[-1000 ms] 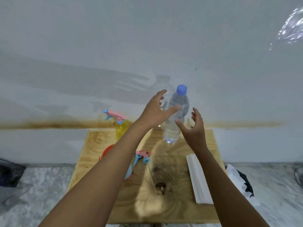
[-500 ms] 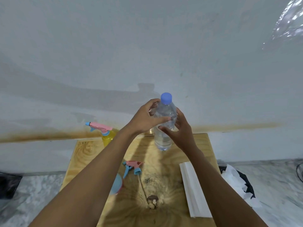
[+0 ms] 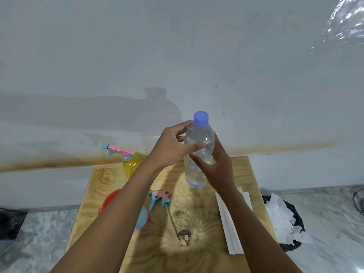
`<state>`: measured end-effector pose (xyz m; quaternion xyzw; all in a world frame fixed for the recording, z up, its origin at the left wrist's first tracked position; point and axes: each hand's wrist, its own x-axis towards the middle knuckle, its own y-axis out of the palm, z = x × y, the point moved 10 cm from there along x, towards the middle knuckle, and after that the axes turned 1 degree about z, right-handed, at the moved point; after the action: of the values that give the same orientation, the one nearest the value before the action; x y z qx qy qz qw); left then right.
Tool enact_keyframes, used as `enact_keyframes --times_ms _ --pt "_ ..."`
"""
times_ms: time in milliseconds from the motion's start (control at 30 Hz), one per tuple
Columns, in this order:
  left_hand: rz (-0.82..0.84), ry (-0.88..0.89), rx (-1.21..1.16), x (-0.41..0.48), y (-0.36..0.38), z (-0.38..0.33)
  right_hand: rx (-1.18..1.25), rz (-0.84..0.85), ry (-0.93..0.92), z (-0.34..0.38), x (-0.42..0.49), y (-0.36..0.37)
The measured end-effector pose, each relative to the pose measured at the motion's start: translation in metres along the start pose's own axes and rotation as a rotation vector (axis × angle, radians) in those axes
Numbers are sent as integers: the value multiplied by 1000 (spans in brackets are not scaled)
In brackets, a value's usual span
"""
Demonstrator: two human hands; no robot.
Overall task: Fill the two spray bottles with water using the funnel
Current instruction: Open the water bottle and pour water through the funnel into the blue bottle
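Where the clear water bottle (image 3: 199,154) stands upright over the far part of the wooden board (image 3: 197,253), both hands are clamped on it. The left hand (image 3: 173,146) grips the shoulder just below the blue cap (image 3: 201,118), thumb laid across the front and fingers curled behind. The right hand (image 3: 216,168) holds the body lower on the right side, thumb on the front and fingers wrapped round the back. The cap is on the neck. Whether the base rests on the wood cannot be told.

Left of the bottle, at the far left corner of the board, a yellow spray bottle (image 3: 132,164) stands with its pink-and-blue trigger head fitted, nozzle pointing left. A loose spray head (image 3: 160,198) of the same colours lies on the board between the forearms, its thin dip tube running toward the viewer. An orange funnel (image 3: 110,200) lies near the left edge, partly hidden by the left forearm. Just beside it, a blue container (image 3: 142,217) shows from behind the same forearm; its form cannot be made out.

A white folded strip (image 3: 230,229) lies along the right side of the board, partly under the right forearm. A black bin (image 3: 295,219) holding crumpled white paper sits on the floor (image 3: 334,223) to the right. A pale wall (image 3: 177,56) with a brown horizontal stain stands behind.
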<state>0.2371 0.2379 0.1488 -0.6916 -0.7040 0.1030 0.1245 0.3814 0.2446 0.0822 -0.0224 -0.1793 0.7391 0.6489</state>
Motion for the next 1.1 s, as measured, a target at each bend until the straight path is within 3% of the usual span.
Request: enact_keyframes --times_ms 667,933,1100 --pt "-30 -39 -33 -91 -4 21 -48 87 45 0 -79 29" --pt "-61 -94 9 -98 -10 37 -119 338 21 7 -79 13" --pt "-58 -71 5 -101 -5 33 -100 146 -15 63 -55 -36"
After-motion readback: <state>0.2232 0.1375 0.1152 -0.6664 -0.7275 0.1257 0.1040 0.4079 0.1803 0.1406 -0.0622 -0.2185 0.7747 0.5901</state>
